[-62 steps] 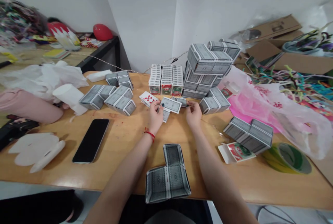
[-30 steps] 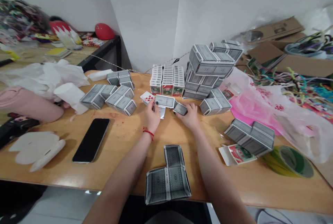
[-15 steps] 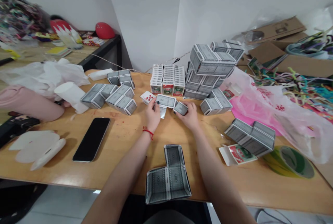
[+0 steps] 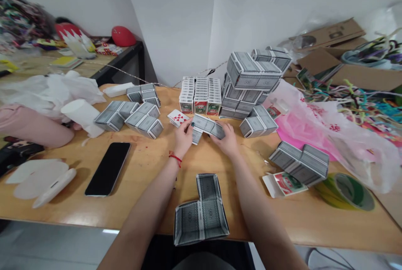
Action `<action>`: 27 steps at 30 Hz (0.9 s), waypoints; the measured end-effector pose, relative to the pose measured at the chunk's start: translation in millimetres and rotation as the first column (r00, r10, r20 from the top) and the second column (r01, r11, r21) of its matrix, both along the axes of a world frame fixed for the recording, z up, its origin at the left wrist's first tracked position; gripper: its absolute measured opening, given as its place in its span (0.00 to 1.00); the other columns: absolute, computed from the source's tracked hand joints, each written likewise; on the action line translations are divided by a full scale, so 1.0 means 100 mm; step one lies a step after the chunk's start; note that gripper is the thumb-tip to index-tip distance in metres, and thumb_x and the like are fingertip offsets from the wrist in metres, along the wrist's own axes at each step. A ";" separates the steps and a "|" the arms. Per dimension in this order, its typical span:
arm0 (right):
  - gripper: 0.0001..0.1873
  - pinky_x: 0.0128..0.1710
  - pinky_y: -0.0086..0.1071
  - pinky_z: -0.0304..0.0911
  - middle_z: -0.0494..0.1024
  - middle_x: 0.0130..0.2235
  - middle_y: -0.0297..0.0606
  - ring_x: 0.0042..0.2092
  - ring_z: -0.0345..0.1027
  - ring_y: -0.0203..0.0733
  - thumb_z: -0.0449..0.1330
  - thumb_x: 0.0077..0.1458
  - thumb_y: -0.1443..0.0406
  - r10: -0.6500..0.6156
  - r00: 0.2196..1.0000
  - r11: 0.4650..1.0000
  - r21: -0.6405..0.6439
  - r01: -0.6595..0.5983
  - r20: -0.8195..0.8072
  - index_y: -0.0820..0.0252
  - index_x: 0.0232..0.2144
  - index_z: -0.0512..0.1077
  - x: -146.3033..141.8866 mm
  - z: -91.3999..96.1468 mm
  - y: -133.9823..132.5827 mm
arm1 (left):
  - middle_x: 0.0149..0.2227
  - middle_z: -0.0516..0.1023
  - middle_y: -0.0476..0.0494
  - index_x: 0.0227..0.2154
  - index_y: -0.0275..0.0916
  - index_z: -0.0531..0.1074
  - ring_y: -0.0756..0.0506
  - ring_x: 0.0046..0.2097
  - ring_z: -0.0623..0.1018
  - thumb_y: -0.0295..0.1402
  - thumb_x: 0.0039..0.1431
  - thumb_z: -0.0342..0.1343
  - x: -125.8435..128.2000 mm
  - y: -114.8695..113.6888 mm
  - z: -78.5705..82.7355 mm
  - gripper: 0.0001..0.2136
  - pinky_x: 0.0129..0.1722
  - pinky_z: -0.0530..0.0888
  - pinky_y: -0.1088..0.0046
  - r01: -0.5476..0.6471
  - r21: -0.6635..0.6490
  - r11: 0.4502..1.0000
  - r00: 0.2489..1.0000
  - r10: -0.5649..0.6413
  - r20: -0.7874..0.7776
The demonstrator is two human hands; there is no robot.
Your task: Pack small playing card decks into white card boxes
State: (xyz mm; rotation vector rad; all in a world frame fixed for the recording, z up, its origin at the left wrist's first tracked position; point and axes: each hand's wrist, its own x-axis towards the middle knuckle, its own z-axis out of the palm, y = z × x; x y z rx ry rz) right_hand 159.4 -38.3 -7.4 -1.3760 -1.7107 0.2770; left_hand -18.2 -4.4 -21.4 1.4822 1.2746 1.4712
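Observation:
Both my hands meet over the middle of the wooden table. My left hand pinches one end of a grey-backed folded card piece. Closed on its other end is my right hand. Another grey card lies under the piece, and a red hearts card lies face up just left of my left hand. Near the front edge, between my forearms, sits an L-shaped block of folded cards.
Rows of card boxes and a tall stack of folded card blocks stand behind my hands. More blocks lie left and right. A black phone, an opened card box, a tape roll, a pink bag.
My hands have drawn together on the folded piece: the right hand brought a small folded card up against the one in the left, and the joined piece now tilts down to the right.

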 end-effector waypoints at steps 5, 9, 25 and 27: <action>0.24 0.46 0.40 0.59 0.70 0.41 0.41 0.44 0.63 0.46 0.61 0.40 0.62 0.040 0.998 0.999 -0.032 -0.042 -0.055 0.57 0.43 0.64 0.00 0.01 -0.01 | 0.45 0.74 0.40 0.43 0.35 0.70 0.46 0.46 0.74 0.27 0.53 0.49 -0.02 0.02 0.00 0.14 0.48 0.70 0.68 0.038 -0.014 0.999 0.999 -0.038 -0.007; 0.25 0.46 0.41 0.59 0.71 0.41 0.41 0.44 0.63 0.46 0.62 0.39 0.62 0.042 0.997 0.998 -0.051 -0.046 -0.067 0.58 0.43 0.65 0.01 0.00 -0.01 | 0.45 0.74 0.41 0.43 0.36 0.71 0.46 0.46 0.74 0.27 0.53 0.49 -0.03 0.02 0.00 0.14 0.49 0.70 0.67 0.042 -0.022 0.999 0.999 -0.042 -0.005; 0.28 0.45 0.41 0.61 0.71 0.43 0.42 0.45 0.65 0.47 0.63 0.38 0.60 0.041 0.996 0.989 -0.138 -0.051 -0.074 0.59 0.44 0.64 0.00 -0.08 -0.05 | 0.45 0.74 0.41 0.42 0.37 0.71 0.45 0.46 0.74 0.27 0.53 0.49 -0.05 0.04 -0.08 0.14 0.49 0.69 0.65 0.023 0.000 1.000 0.998 -0.023 -0.064; 0.28 0.45 0.41 0.61 0.71 0.43 0.43 0.45 0.65 0.47 0.63 0.38 0.60 0.040 0.996 0.990 -0.134 -0.049 -0.075 0.59 0.44 0.64 0.00 -0.09 -0.04 | 0.44 0.75 0.41 0.42 0.37 0.71 0.45 0.46 0.74 0.27 0.53 0.49 -0.05 0.05 -0.10 0.14 0.48 0.69 0.65 0.023 -0.002 1.000 0.997 -0.023 -0.076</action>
